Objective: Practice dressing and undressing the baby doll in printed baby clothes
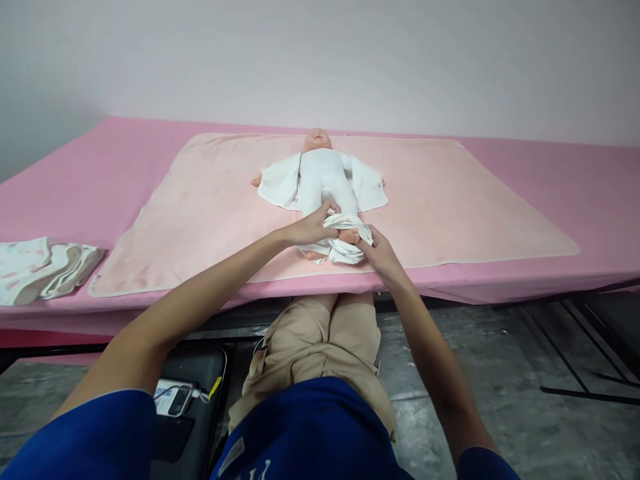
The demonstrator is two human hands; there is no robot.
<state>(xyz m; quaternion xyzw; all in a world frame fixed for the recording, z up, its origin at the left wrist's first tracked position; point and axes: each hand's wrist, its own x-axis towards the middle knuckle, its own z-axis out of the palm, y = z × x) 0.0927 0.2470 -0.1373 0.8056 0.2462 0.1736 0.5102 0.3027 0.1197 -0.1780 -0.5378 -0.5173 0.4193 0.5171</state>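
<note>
Left hand (314, 225) and right hand (381, 255) holding bunched cloth (346, 253) around foot (349, 236) of doll (325, 170) lying on pink mat (450, 213). Seemingly working cloth past foot; next move probably calling for steady two-sided grip.

It looks like a training room: baby doll (318, 140) on a pink-draped table (575, 193), plain wall (320, 60), mottled grey floor (500, 360).

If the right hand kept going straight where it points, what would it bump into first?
Probably the bunched white cloth around the doll's foot; the right hand seems to touch it, though depth is unclear.
</note>
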